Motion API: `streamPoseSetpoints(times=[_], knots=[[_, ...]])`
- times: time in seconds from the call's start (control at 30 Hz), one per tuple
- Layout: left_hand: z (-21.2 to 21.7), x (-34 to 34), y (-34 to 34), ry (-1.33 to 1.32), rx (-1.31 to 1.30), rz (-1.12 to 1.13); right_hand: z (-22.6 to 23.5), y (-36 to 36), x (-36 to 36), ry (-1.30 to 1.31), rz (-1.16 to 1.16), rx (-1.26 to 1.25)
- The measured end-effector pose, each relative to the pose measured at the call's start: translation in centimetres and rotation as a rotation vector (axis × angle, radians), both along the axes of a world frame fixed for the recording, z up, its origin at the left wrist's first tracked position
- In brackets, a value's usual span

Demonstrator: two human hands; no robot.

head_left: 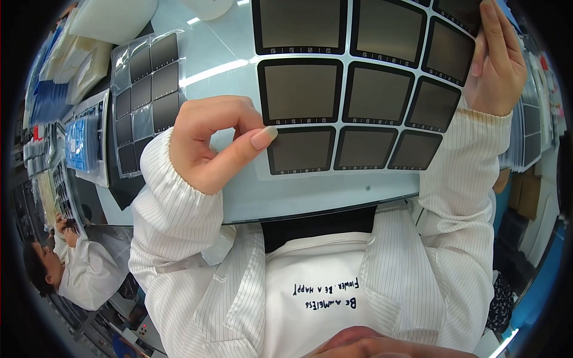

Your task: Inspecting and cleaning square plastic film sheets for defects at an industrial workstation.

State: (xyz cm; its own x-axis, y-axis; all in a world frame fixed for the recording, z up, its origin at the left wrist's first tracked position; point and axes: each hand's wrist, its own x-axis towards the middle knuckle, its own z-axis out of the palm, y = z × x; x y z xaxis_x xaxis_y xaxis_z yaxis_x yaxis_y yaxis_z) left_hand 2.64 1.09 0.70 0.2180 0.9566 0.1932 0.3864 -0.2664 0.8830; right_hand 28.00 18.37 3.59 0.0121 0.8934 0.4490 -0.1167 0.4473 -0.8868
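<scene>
Over the table I hold up a clear sheet (342, 101) carrying rows of dark rectangular panels, each with a black border and small marks along its lower edge. My left hand (209, 140) pinches the sheet's left edge between thumb and fingers, beside the lower-left panels. On the far right, my right hand (496, 68) grips the opposite edge with its fingers pressed together near the top corner. The sheet tilts, and its upper end runs out of view.
The pale glossy tabletop (286, 206) has a dark front edge close to my body. At left lies a clear pack of dark panels (143, 92), beside blue-filmed pieces (83, 143) and a white padded stack (110, 21). A co-worker (86, 268) sits at the lower left.
</scene>
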Motion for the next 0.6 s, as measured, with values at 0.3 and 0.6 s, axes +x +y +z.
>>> streamPoseSetpoints(times=[0.3,0.6], knots=[[-0.4,-0.1,-0.1,-0.097,-0.040,0.008,0.9,-0.4,-0.6,0.075,-0.117,-0.009],[-0.2,0.6,-0.3,-0.108,-0.052,0.140,1.5,-0.2,-0.4,0.091,-0.267,-0.035]])
